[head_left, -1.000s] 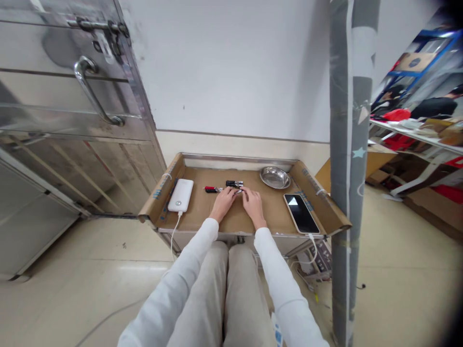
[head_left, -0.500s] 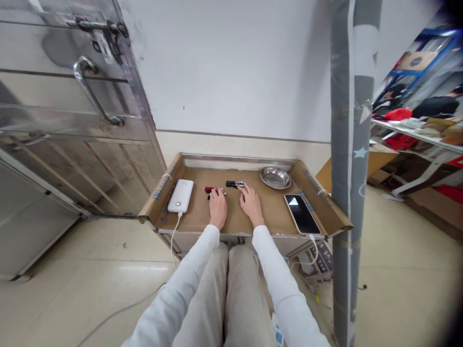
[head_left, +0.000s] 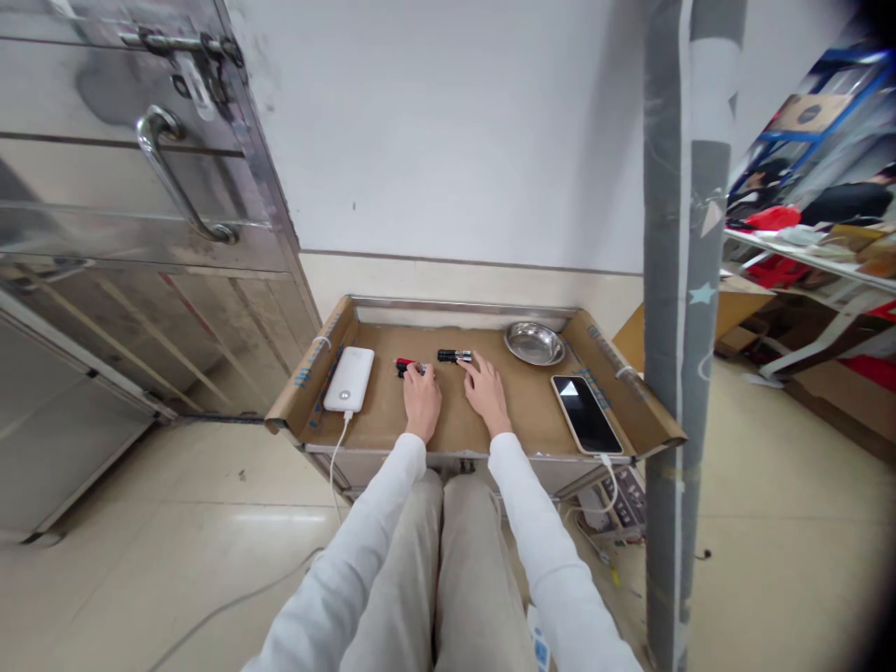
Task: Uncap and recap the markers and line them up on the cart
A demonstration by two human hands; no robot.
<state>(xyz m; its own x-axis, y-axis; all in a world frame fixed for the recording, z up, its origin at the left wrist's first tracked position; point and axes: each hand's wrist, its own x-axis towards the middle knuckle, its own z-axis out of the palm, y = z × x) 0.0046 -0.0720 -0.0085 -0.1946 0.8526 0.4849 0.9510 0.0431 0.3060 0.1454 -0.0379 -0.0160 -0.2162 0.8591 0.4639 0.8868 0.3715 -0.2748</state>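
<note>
Small red and black cylinders, which look like batteries [head_left: 404, 363], lie at the fingertips of my left hand [head_left: 423, 403]. Its fingers are bent and closed on the black battery at the near side, partly covering it. Beyond my right hand [head_left: 485, 396], a pair of black batteries [head_left: 454, 356] with silvery ends lies side by side on the brown-covered tray top [head_left: 458, 425]. The fingers of my right hand are apart, and the index fingertip is at the right end of this pair. Nothing shows inside the right hand.
A white power bank [head_left: 349, 380] with a cable lies on the left. On the right are a shallow metal dish [head_left: 534, 343] and a phone [head_left: 586, 414] with a cable. Raised rims edge the tray. A wrapped grey pole [head_left: 682, 280] stands close by its right side.
The black battery at my left hand has moved away from me and now lies closer against the red one. My right hand has stayed almost still.
</note>
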